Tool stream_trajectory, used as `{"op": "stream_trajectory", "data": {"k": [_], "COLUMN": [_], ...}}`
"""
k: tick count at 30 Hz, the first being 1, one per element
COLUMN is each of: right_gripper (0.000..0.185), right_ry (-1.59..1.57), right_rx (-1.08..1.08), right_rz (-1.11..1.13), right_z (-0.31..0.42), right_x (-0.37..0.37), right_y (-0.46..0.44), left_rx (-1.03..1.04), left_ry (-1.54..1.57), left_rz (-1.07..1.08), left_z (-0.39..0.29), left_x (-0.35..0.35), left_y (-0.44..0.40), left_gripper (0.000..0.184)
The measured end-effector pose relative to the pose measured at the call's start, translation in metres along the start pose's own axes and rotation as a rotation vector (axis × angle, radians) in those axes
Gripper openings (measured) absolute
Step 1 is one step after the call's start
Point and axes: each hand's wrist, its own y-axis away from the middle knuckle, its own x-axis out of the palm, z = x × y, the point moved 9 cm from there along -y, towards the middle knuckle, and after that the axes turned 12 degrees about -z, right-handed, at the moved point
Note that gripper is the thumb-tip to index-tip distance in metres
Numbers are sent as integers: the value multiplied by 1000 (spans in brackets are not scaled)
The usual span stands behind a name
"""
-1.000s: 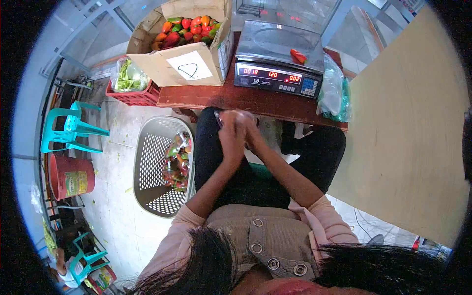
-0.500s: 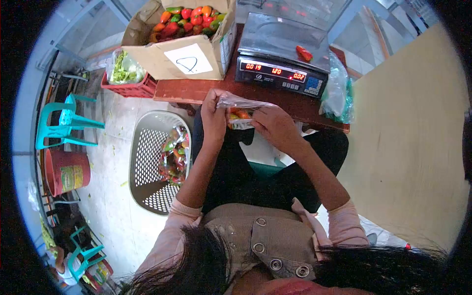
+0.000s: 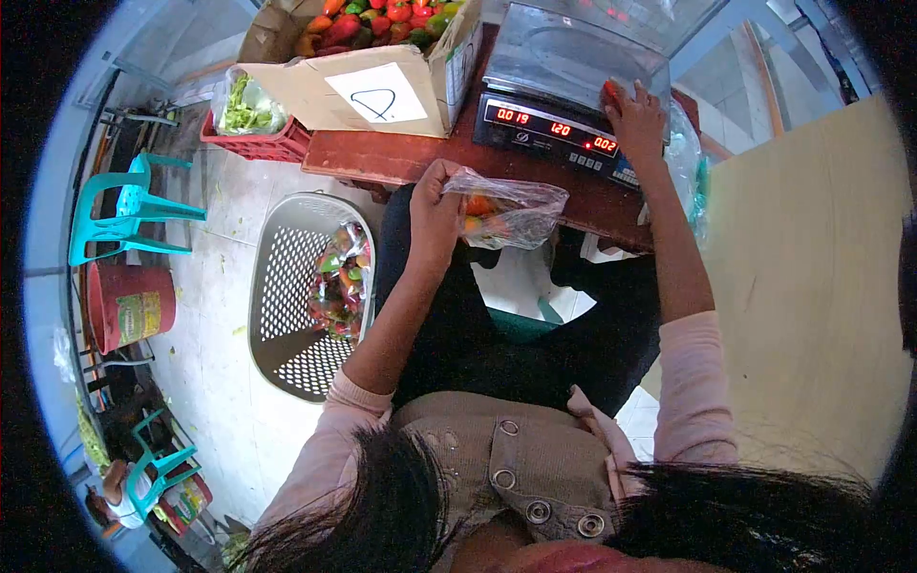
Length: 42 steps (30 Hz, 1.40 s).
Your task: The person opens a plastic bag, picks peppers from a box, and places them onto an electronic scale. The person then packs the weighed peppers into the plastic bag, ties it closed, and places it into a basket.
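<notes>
My left hand (image 3: 435, 218) is closed on the edge of a clear plastic bag (image 3: 535, 215), which hangs above my lap with orange and green peppers (image 3: 482, 212) inside. At the digital scale (image 3: 573, 48), my right hand (image 3: 638, 122) has its fingers round a small red pepper (image 3: 608, 92) on the metal pan. Part of that pepper is hidden by the fingers. The scale's red digits read 0.019, 1.20 and 0.02.
A cardboard box (image 3: 287, 91) of mixed peppers stands on the red-brown table (image 3: 353, 158). Left of my legs, a grey basket (image 3: 272, 296) holds bagged peppers. Beyond are a red crate (image 3: 248, 145), teal chairs (image 3: 105, 215), a red bucket (image 3: 105, 315) and a person (image 3: 117, 487).
My right hand has left the bag and moved up and right to the red pepper on the scale. The bag's free side has dropped open while my left hand keeps its grip.
</notes>
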Motion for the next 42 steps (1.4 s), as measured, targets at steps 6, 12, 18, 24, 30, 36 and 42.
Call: {"op": "stream_trajectory", "data": {"k": [6,12,18,24,30,36,42], "right_gripper": [32,25,22,15,22,36,26], "right_ry": [-270,-1181,-1076,-1078,-1459,-744,-666], "right_rx": [101,564,116,147,673,-95,-254], "right_rz": [14,277,383,336,526,390,422], "right_z": [-18,40,149,182,214,203,157], "right_x": [21,-79,-121,-112,-28,-144,-151], "right_y": [-3,32,101,100,149,114,98], "left_rx": [-83,-94,60,161,278,131,434], "left_ry": [29,90,-84,-182,-290,-75,-233], "left_rz": [-16,-39,-9,-47,-71,-162,-79], "left_z": [8,14,22,7,-3,7,-20], "left_x": [-3,6,17,8,0,-52,-38], "left_y": [-2,2,11,25,36,16,14], "left_gripper": [12,12,10,2,6,9,8]}}
